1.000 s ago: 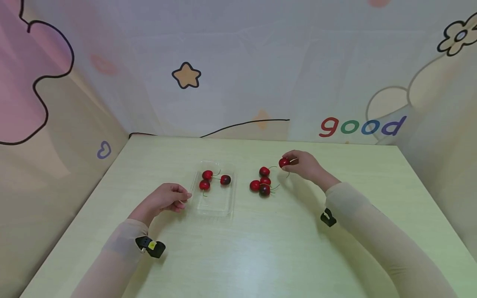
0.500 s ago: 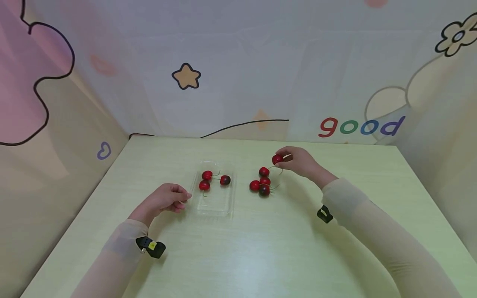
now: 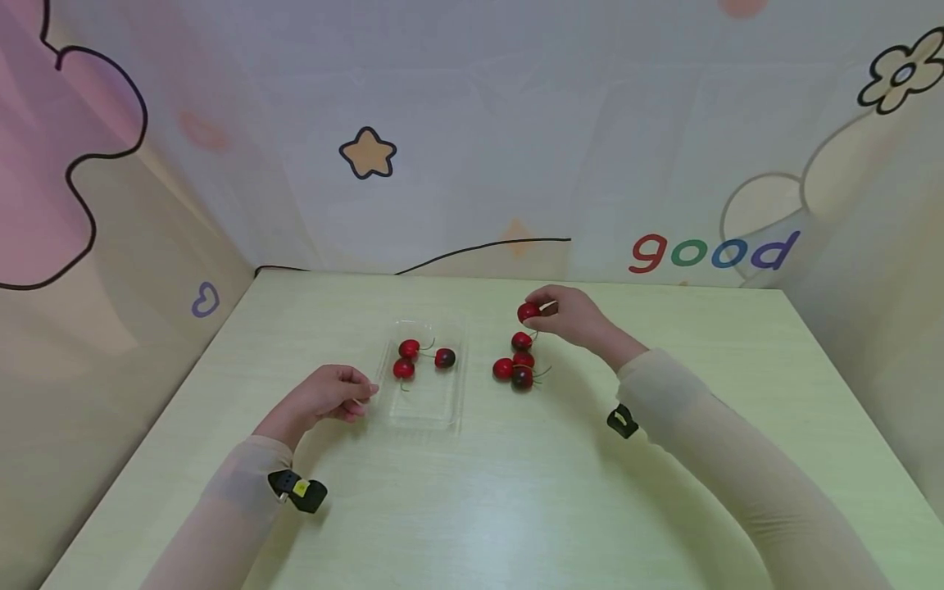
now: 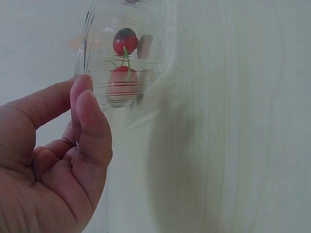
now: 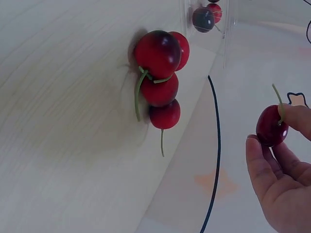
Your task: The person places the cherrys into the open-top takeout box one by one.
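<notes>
Between thumb and fingertips my right hand [image 3: 571, 315] pinches a red cherry [image 3: 528, 312] with a green stem, held above the table behind a small cluster. That cluster of several cherries [image 3: 522, 378], some dark, lies right of a clear plastic box [image 3: 431, 416]. Inside the box sit 3 cherries [image 3: 403, 369] towards its far half. My left hand [image 3: 332, 392] is at the box's left edge; in the left wrist view its thumb and fingertips pinch the rim. In the right wrist view the held cherry [image 5: 271, 127] shows its stem pointing up beside the thumb.
The pale wooden table [image 3: 487, 508] ends at a printed cloth backdrop [image 3: 472, 147], which also rises on both sides. Each sleeve carries a black wrist device, the left one [image 3: 298, 489] with a yellow mark.
My right hand has moved left and slightly away from me with the cherry, from right of the cluster to behind it. The left hand and the box have stayed put.
</notes>
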`<action>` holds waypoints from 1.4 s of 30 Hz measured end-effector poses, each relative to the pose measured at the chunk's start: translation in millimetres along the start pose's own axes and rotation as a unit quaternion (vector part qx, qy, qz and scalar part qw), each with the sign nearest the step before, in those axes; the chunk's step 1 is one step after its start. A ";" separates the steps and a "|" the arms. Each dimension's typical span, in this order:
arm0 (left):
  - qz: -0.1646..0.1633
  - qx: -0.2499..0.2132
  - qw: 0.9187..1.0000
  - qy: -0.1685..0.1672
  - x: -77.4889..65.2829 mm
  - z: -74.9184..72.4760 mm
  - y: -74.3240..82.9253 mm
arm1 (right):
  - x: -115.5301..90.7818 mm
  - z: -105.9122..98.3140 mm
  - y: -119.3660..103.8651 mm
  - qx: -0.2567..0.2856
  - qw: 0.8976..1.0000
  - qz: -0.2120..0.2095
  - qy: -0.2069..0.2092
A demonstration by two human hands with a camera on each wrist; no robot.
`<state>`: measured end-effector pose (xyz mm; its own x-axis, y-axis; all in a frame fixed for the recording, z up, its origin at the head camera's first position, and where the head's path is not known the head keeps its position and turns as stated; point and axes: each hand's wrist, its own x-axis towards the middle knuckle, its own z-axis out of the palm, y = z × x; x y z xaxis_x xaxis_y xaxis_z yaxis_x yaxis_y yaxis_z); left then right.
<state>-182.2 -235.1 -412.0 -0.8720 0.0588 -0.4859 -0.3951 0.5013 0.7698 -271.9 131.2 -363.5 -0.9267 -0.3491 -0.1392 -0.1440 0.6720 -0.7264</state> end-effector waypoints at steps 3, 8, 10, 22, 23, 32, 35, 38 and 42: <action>-0.003 0.001 1.000 0.000 0.3 0.1 0.0 | 1.9 4.5 -5.6 0.006 1.000 -0.004 -0.003; -0.003 0.004 1.000 -0.001 -0.4 0.1 0.1 | 4.3 10.8 -14.2 0.013 1.000 -0.010 -0.010; -0.003 0.004 1.000 -0.002 -0.8 -0.2 0.5 | 4.7 12.7 -16.9 0.014 1.000 -0.008 -0.013; 0.000 0.001 1.000 -0.005 2.4 -0.5 0.7 | 6.2 25.8 -31.6 0.022 0.999 -0.007 -0.029; -0.001 0.000 1.000 -0.004 2.6 0.0 0.6 | 6.3 27.7 -33.4 0.025 0.999 -0.005 -0.031; 0.000 0.000 1.000 -0.007 3.0 1.3 2.2 | 9.6 44.2 -44.6 0.024 0.999 -0.009 -0.045; 0.000 -0.001 1.000 -0.006 3.3 1.0 3.1 | 11.0 49.1 -47.7 0.027 0.998 -0.016 -0.048; 0.000 -0.001 1.000 -0.006 3.4 0.9 2.5 | 13.3 54.8 -51.6 0.024 0.998 -0.022 -0.054; 0.000 0.004 1.000 -0.004 1.9 1.0 0.6 | 17.0 62.8 -58.6 0.017 0.997 -0.030 -0.065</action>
<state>-183.8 -233.8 -412.9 -0.8701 0.0652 -0.4885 -0.3923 0.5082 0.7667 -257.4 44.8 -365.6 -0.8636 -0.4711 -0.1795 -0.1836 0.6255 -0.7583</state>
